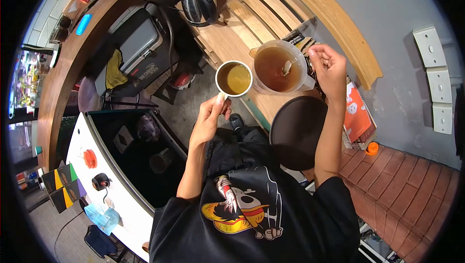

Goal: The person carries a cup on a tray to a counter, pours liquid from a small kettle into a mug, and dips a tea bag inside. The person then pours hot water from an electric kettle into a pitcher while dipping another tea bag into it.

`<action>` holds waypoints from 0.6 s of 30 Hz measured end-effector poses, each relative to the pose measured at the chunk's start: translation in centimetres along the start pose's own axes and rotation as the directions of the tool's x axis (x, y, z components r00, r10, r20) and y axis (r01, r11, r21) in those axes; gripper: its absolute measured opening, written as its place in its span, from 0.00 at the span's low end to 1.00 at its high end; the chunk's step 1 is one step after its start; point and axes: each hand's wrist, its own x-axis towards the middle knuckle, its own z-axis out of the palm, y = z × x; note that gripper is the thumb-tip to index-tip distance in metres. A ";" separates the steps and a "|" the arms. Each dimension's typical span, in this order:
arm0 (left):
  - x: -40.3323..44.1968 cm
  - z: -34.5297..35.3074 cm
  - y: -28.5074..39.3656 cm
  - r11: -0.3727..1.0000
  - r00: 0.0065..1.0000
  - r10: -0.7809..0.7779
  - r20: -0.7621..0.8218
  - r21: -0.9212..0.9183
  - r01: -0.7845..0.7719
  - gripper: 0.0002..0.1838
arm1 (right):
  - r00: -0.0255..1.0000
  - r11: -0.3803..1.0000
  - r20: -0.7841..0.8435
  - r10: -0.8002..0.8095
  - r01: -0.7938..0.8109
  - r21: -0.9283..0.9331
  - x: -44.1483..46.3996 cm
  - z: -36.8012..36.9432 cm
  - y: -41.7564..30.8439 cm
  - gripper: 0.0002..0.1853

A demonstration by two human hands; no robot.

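Observation:
My left hand [209, 118] is closed around the handle of a white mug [221, 93], which holds yellow-green liquid [235, 80]. Just right of the mug stands a clear plastic pitcher [306, 81] with reddish-brown tea [271, 69] inside. A pale tea bag [287, 68] shows in the tea near the pitcher's right side. At the rim on that side, my right hand [330, 69] has its fingers pinched together. A thin pale string leads from the tea bag towards these fingers. The mug is held up beside the wooden table.
A black electric kettle [198, 2] stands on the slatted wooden table [237, 14]. A round dark stool seat [298, 132] is close to my right forearm. Books with an orange cover [357, 113] and an orange cap [372, 149] lie at right. An open-topped bin [145, 142] is at left.

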 end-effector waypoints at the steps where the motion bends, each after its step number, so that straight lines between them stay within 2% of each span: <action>1: -0.2 0.1 0.0 1.000 1.000 -0.001 0.002 0.000 0.001 0.23 | 1.000 1.000 -0.002 0.002 -0.002 -0.001 -0.2 0.1 0.3 0.05; 3: -0.5 0.4 0.3 0.999 0.998 -0.018 -0.067 0.028 0.020 0.23 | 1.000 0.997 0.006 0.006 -0.006 -0.078 -0.6 0.7 1.9 0.05; 4: -0.7 0.4 0.2 0.999 0.997 -0.017 -0.069 0.028 0.019 0.23 | 0.998 0.996 0.039 0.055 -0.052 -0.078 -0.8 1.1 3.0 0.05; 8: -1.0 0.4 0.1 0.999 0.996 -0.031 -0.082 0.006 0.032 0.22 | 0.999 0.988 0.001 0.039 -0.038 -0.148 -0.6 0.8 3.5 0.05; 9: -1.1 0.4 0.2 0.999 0.995 -0.039 -0.087 0.009 0.040 0.22 | 0.999 0.988 -0.001 0.045 -0.045 -0.147 -0.4 0.5 2.3 0.05; 11: -1.1 0.6 0.2 0.999 0.995 -0.042 -0.088 0.013 0.043 0.22 | 0.998 0.999 -0.055 -0.042 0.042 -0.004 0.2 0.4 0.2 0.05; 13: -1.1 0.6 0.2 0.999 0.994 -0.039 -0.097 0.012 0.040 0.22 | 0.998 0.999 -0.051 -0.039 0.037 -0.032 0.0 0.3 -0.2 0.05; 15: -1.2 0.3 -0.3 1.000 0.997 -0.019 -0.069 -0.001 0.019 0.25 | 0.997 0.989 0.051 0.056 -0.048 -0.141 -0.7 0.8 0.9 0.05; 18: -1.2 0.2 -0.7 1.000 0.998 -0.016 -0.053 -0.014 0.015 0.24 | 0.998 0.991 0.058 0.003 0.005 -0.133 -0.6 1.4 2.8 0.05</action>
